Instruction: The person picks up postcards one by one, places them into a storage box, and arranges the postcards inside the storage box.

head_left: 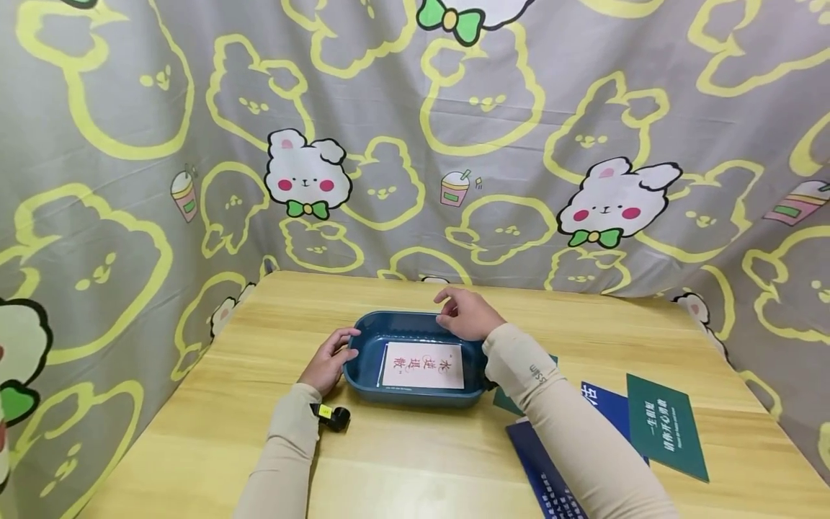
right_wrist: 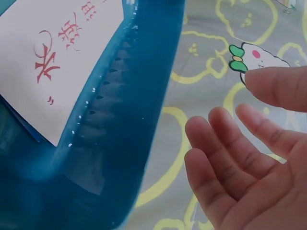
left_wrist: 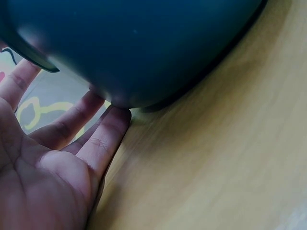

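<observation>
1. Left hand [head_left: 327, 364] holds blue tray [head_left: 402, 326] on bench [head_left: 389, 461]; likely stiff, grip at ends.
2. Right hand [head_left: 470, 315] empty, loosely curled.
3. White card [head_left: 423, 365] inside tray: probably light, bendable; lift by edges.

both sleeved arms [head_left: 570, 432] reach forward, the left fingers [left_wrist: 103, 136] slightly parted, the right fingers [right_wrist: 235, 141] loosely curled.

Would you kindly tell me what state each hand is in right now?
Left hand: open, fingers touching the tray.
Right hand: open, fingers loosely bent, holding nothing.
</observation>
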A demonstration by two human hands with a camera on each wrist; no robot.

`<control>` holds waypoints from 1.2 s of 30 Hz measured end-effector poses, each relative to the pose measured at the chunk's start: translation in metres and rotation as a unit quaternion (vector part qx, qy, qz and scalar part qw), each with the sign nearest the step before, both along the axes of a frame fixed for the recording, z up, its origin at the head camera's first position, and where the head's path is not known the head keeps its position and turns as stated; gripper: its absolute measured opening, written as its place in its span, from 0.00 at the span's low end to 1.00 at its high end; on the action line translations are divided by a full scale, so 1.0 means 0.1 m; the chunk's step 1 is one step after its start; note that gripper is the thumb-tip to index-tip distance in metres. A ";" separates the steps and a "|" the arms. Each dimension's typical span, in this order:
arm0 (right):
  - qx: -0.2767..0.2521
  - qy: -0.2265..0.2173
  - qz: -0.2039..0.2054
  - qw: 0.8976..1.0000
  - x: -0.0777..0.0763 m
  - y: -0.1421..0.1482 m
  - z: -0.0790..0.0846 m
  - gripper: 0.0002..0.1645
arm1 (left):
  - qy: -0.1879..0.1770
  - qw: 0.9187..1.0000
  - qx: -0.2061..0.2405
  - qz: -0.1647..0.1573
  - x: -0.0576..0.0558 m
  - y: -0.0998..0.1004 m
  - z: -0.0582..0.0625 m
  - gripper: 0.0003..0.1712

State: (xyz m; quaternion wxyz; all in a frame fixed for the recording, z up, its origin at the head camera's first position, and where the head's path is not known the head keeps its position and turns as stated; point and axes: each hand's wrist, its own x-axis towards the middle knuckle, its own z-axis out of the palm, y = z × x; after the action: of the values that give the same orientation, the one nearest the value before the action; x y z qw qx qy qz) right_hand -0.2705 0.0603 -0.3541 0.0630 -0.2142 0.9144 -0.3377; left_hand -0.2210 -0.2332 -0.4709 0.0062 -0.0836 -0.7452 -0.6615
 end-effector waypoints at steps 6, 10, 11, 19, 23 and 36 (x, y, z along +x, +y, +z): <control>-0.051 0.020 -0.028 0.998 0.05 0.11 0.04 0.17 | 0.001 1.000 -0.009 0.005 -0.01 -0.01 0.00 0.20; -0.071 0.020 -0.055 0.996 0.09 0.20 0.01 0.17 | -0.005 1.000 -0.009 0.009 0.04 -0.01 0.01 0.20; -0.076 0.019 -0.063 0.995 0.10 0.23 0.01 0.17 | -0.006 1.000 -0.008 0.009 0.04 -0.01 0.01 0.20; -0.084 0.027 -0.106 0.990 0.13 0.51 -0.04 0.19 | -0.001 1.000 -0.007 -0.003 0.04 -0.02 0.02 0.21; -0.083 0.028 -0.122 0.989 0.13 0.64 -0.09 0.20 | 0.000 1.000 -0.005 -0.006 0.04 -0.02 0.01 0.21; -0.089 -0.009 -0.175 0.981 0.17 1.00 -0.24 0.25 | 0.037 0.999 0.006 -0.014 0.03 -0.02 -0.03 0.19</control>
State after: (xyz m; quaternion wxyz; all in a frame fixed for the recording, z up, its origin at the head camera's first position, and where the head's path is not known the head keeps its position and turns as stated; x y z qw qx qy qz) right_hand -0.2539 0.1601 -0.3779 -0.0081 -0.0527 0.9035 -0.4252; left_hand -0.2176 -0.2353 -0.4737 0.0249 -0.1184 -0.7393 -0.6624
